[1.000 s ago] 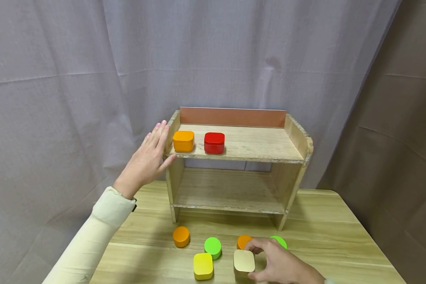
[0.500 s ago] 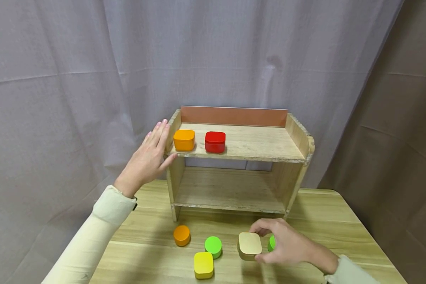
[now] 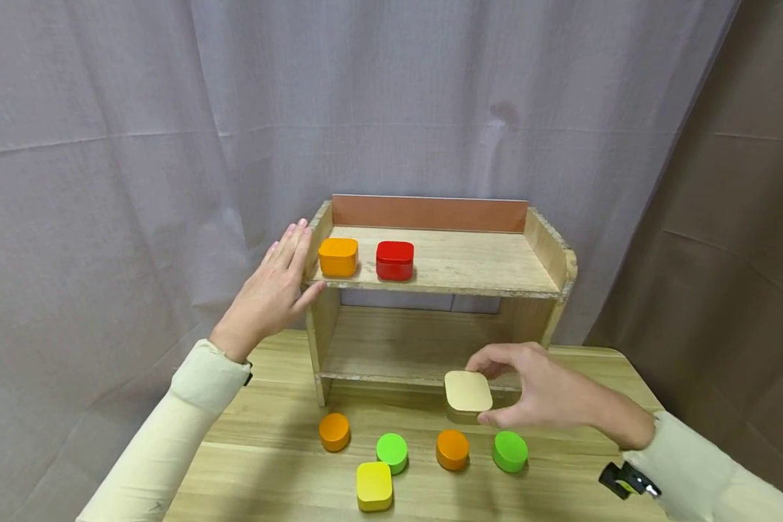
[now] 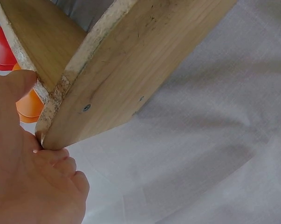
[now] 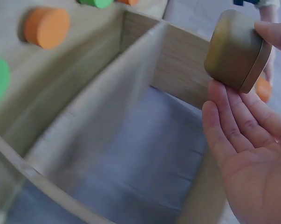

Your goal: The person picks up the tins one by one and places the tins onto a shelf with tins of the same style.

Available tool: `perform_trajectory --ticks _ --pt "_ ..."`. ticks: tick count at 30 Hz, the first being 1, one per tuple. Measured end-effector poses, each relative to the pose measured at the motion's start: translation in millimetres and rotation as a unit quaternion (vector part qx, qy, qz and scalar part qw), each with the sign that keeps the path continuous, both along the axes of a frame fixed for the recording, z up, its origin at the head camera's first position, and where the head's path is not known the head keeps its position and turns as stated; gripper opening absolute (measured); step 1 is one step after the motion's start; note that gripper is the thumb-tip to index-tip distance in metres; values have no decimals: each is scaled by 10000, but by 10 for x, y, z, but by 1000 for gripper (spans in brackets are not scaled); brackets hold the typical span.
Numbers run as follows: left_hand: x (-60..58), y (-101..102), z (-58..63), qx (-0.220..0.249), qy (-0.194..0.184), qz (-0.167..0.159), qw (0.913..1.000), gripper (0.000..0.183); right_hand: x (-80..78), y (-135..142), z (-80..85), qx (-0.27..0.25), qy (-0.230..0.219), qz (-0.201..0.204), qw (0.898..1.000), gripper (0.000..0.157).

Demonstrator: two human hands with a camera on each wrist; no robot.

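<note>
My right hand [image 3: 541, 388] pinches a beige rounded-square box [image 3: 467, 391] between thumb and fingers, in front of the lower shelf and off the table. In the right wrist view a lid seam runs round this gold-beige box [image 5: 236, 51]. My left hand [image 3: 267, 293] rests with straight fingers on the left side panel of the wooden shelf [image 3: 457, 261]; the left wrist view has its thumb at the shelf board's front edge. On the top shelf stand an orange square box [image 3: 338, 257], nearest the left hand, and a red square box [image 3: 394, 261] beside it.
On the table [image 3: 594, 406] before the shelf stand an orange round box [image 3: 334, 432], a green round box [image 3: 391, 453], a yellow square box [image 3: 374, 486], another orange round box [image 3: 453, 449] and another green round box [image 3: 510, 452]. A grey curtain [image 3: 391, 94] hangs behind.
My right hand has lifted the beige box off the table and carried it forward toward the shelf, uncovering the right-hand orange and green round boxes. The left hand stays in place.
</note>
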State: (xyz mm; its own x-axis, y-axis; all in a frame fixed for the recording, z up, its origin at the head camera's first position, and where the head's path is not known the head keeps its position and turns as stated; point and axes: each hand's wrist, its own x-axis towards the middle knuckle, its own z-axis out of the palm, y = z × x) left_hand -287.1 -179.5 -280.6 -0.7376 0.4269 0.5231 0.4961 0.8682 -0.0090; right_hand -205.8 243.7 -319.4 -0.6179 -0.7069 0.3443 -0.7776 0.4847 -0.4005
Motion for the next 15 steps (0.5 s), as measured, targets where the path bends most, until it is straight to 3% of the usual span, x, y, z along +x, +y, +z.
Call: perform_trajectory --ticks 8,15 --pt "-7 2 -3 -6 -20 -18 10000 89 -119 19 555 120 630 -242 9976 47" --pt "-2 -14 0 -23 19 15 10000 89 -264 -16 890 61 501 -453 9977 46"
